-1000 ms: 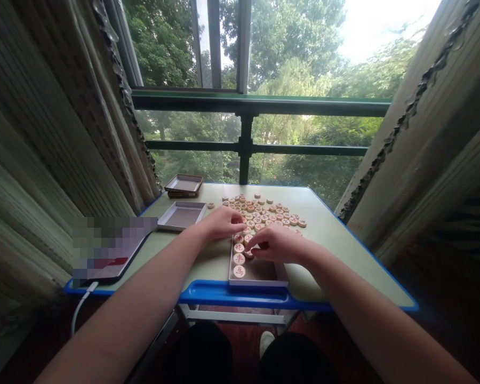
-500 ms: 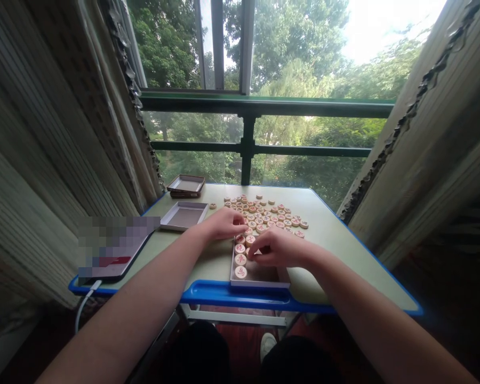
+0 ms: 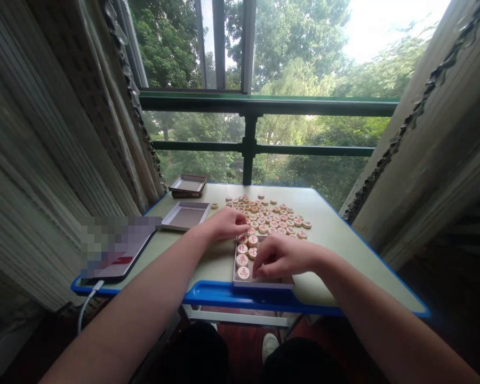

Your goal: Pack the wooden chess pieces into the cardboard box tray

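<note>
Several round wooden chess pieces (image 3: 270, 216) with red characters lie scattered on the pale green table (image 3: 336, 250). A shallow tray (image 3: 264, 282) near the front edge holds a column of pieces (image 3: 243, 260). My right hand (image 3: 282, 257) is over the tray with fingers curled down into it; what they pinch is hidden. My left hand (image 3: 226, 224) rests at the near edge of the scattered pieces, fingers bent and pinched on a piece by the tray's far end.
An empty tray (image 3: 184, 216) lies left of the pieces, and a stacked brown box (image 3: 187, 185) sits behind it. A phone with a white cable (image 3: 116, 250) lies at the table's left. Curtains flank both sides; a window railing (image 3: 264, 104) is beyond.
My right hand has slid nearer along the tray, toward its front end. The left hand has barely moved. The camera shifted slightly.
</note>
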